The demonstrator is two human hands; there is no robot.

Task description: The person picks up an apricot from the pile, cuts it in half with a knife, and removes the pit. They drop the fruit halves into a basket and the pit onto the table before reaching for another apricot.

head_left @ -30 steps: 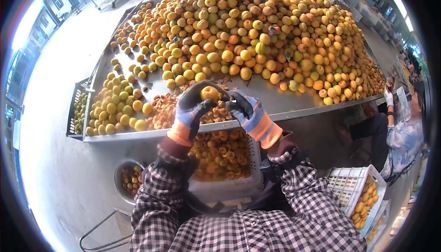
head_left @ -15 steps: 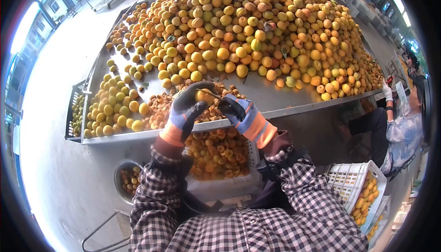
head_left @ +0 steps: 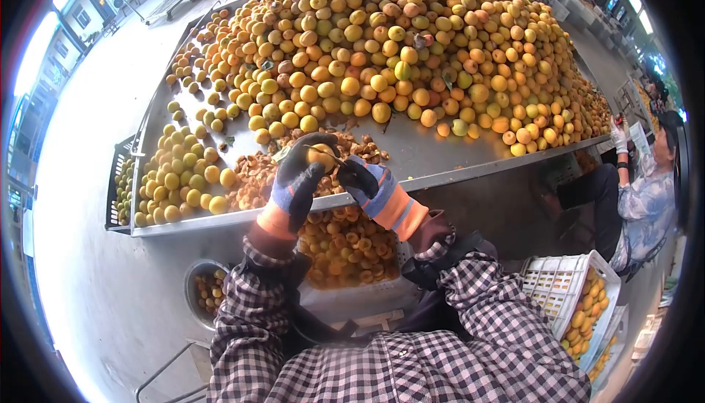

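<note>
Both of my hands wear grey, blue and orange gloves and meet above the front edge of the metal table. In my left hand [head_left: 295, 179] a yellow apricot [head_left: 321, 157] is gripped between thumb and fingers. My right hand [head_left: 378, 188] is closed around a small knife [head_left: 338, 162], whose thin dark blade touches or nearly touches the apricot; its handle is hidden in the glove. Behind the hands lies a heap of brownish apricot pits or scraps [head_left: 253, 179]. Straight below them, a crate holds many halved apricots [head_left: 345, 252].
A large pile of whole apricots [head_left: 367, 58] covers the metal table [head_left: 433, 155]. Greener apricots [head_left: 176, 164] lie at its left, beside a black crate [head_left: 117, 182]. A metal bucket [head_left: 192, 285] and a white crate [head_left: 547, 285] stand lower down. A co-worker [head_left: 642, 204] sits at right.
Both hands have shifted slightly, the right one a little left and closer to the left hand. The apricot and knife remain held. The camera view has moved slightly.
</note>
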